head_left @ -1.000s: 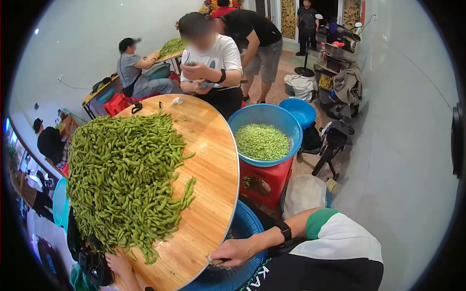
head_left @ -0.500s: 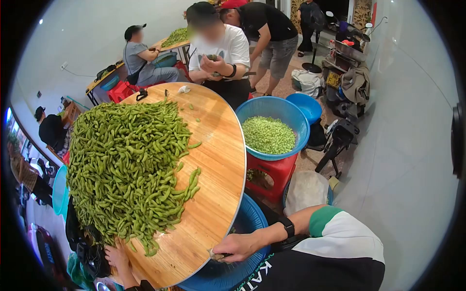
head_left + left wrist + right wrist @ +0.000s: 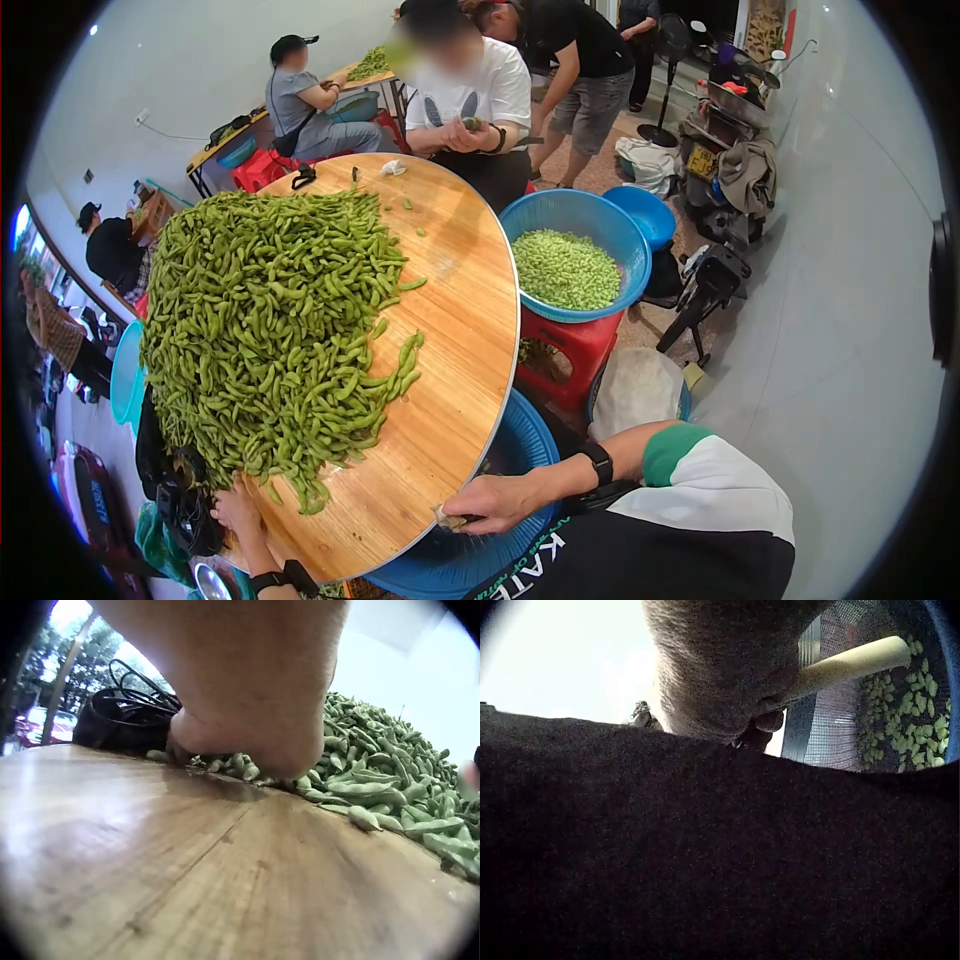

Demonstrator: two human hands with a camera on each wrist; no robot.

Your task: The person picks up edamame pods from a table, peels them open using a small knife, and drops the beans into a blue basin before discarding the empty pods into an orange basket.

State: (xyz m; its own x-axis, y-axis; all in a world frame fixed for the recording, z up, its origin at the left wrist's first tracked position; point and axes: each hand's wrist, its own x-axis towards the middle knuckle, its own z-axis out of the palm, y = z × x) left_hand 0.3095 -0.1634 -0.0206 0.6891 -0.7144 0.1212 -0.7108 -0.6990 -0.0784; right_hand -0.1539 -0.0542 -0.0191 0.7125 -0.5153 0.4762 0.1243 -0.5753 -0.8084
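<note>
A large heap of green soybean pods (image 3: 280, 320) covers much of the round wooden table (image 3: 460, 290). My left hand (image 3: 237, 508) rests at the heap's near left edge, touching the tabletop; in the left wrist view its fingers are mostly hidden behind the hand (image 3: 240, 697). At the near right rim my right hand (image 3: 490, 503) grips a tool whose pale round handle (image 3: 859, 664) sticks out of the fist; its other end is unclear. Below that hand is a blue basin (image 3: 535, 440), with shelled beans (image 3: 919, 712) inside.
Another blue basin (image 3: 625, 215) of shelled beans stands on a red stool (image 3: 575, 350) to the right. Across the table sits a person in a white shirt (image 3: 500, 85). A black bag (image 3: 185, 515) with cords lies beside my left hand.
The head view has shifted, so the table sits higher and further right. The person opposite has lowered their hands. My right hand keeps its grip at the rim; my left stays beside the pods.
</note>
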